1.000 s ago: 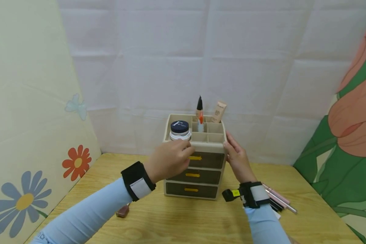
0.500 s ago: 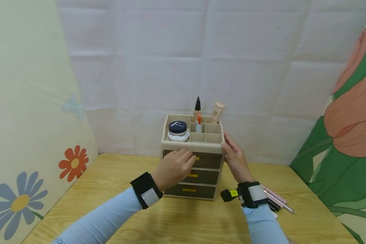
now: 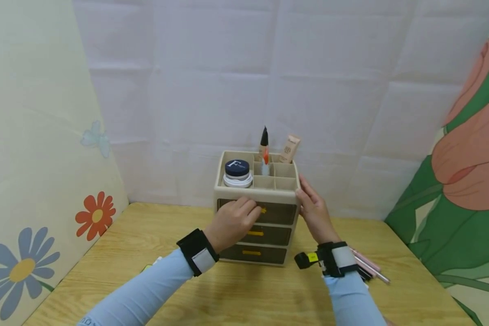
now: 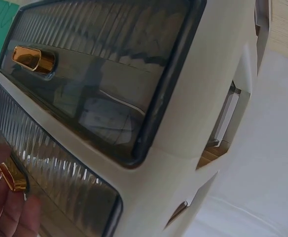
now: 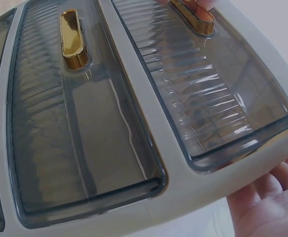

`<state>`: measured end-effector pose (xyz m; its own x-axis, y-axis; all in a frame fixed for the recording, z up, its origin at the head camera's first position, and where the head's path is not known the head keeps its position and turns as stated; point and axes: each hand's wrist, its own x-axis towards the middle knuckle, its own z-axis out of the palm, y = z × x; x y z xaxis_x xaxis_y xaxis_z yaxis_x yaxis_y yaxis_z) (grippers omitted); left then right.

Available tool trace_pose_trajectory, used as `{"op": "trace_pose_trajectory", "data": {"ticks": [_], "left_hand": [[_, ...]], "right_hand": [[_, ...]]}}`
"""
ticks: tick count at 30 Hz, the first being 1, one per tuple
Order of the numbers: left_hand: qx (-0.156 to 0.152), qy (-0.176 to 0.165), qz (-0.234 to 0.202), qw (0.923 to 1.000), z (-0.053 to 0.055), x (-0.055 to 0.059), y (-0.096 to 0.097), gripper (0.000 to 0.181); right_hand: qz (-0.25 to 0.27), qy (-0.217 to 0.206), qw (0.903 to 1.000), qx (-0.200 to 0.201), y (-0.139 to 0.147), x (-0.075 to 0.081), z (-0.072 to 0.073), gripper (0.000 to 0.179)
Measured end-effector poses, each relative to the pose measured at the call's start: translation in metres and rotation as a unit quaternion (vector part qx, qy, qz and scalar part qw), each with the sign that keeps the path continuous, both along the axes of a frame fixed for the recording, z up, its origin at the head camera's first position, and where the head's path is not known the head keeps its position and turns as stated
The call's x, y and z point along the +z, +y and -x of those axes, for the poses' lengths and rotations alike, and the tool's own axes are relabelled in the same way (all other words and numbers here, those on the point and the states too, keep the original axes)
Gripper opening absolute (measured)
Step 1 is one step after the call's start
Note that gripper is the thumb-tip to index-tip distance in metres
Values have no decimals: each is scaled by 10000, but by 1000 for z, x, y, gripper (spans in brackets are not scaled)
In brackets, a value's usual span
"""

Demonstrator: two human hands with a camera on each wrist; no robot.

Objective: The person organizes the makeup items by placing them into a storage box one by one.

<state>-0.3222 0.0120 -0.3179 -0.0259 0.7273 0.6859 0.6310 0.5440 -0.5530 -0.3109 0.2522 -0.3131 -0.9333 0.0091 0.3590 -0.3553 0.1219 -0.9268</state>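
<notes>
A cream drawer organizer (image 3: 256, 194) with dark see-through drawers stands on the wooden table. My left hand (image 3: 234, 222) is at its top drawer (image 3: 280, 214), and the left wrist view shows the fingers pinching that drawer's gold handle (image 4: 17, 178). The top drawer looks shut. My right hand (image 3: 315, 213) rests against the organizer's right side, fingers along the wall and thumb at the front corner. The right wrist view has this hand (image 5: 274, 202) beside the frame. On top sit a navy-lidded jar (image 3: 237, 168), a white round case (image 3: 238, 181), a black-tipped pen (image 3: 264, 138) and a beige tube (image 3: 290, 148).
Pink and black pencil-like sticks (image 3: 368, 265) lie on the table (image 3: 244, 299) by my right wrist. A small greenish-white item peeks out behind my left forearm. A white cloth (image 3: 195, 99) hangs behind, with flower-printed panels (image 3: 468, 172) at both sides.
My left hand has come down from the organizer's top front edge to the top drawer's handle. My right hand stays at the side. The view has shifted slightly.
</notes>
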Motion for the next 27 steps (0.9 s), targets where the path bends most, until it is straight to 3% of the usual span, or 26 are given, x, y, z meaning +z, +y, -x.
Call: {"op": "trace_pose_trajectory", "data": {"ticks": [19, 27], "left_hand": [[-27, 125, 133, 9998, 4, 2, -2, 5], [-32, 168, 171, 9997, 0, 2, -2, 6]], "right_hand": [[-136, -34, 9999, 13, 1, 2, 2, 61], [-134, -91, 9999, -26, 2, 4, 1, 61]]}}
